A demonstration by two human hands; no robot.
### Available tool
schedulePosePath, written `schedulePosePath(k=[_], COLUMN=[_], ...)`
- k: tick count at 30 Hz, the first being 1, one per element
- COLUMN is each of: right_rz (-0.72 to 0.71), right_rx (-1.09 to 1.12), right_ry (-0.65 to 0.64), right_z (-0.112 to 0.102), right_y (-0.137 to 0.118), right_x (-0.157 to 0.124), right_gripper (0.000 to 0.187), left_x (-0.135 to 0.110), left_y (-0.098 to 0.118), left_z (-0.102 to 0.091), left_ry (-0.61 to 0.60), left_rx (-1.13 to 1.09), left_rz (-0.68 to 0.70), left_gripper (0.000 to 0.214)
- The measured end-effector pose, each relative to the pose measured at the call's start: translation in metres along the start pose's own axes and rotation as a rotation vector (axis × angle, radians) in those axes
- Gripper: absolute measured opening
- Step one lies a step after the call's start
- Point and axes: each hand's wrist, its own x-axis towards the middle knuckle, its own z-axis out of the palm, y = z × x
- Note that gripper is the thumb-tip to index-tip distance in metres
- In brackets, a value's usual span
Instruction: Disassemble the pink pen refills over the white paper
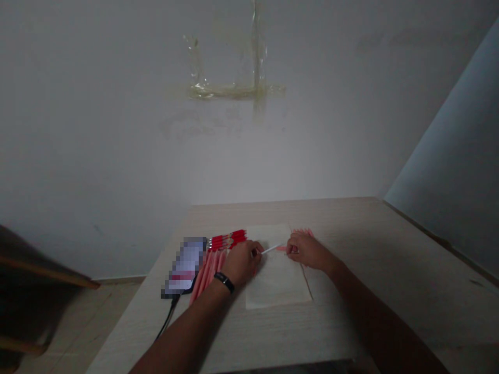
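Observation:
My left hand, with a black wristband, is closed in a pinch on one end of a thin white stick. The stick slants up to the right, and its far end reaches the fingers of my right hand. That hand is closed too, and a slim pink piece pokes out leftward from its fingertips. Both hands are over a pale sheet on the table. Red pen-like sticks with silvery tips lie in a row beyond my left hand. Long pink tubes lie side by side, partly hidden by that hand.
A phone-like device with a lit screen lies at the left, with a black cable running from it. More pink pointed pieces lie behind my right hand. The wooden table meets a wall bearing peeling clear tape.

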Motion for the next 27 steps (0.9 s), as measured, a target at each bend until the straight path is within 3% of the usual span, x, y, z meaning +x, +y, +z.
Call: schedulePosePath(k=[21, 27], right_rz=[0.012, 0.0], right_rx=[-0.008, 0.012], right_ry=[0.024, 0.061], right_z=[0.0051, -0.0019], right_y=[0.0048, -0.0007], right_x=[0.0028, 0.0034], right_gripper=[0.004, 0.007], left_x=[0.0002, -0.0003], left_y=[-0.0032, -0.0004], left_z=[0.0038, 0.0012], left_ry=[0.012, -0.022], left_rx=[0.041, 0.048], left_rz=[0.038, 0.022], left_gripper=[0.023, 0.025])
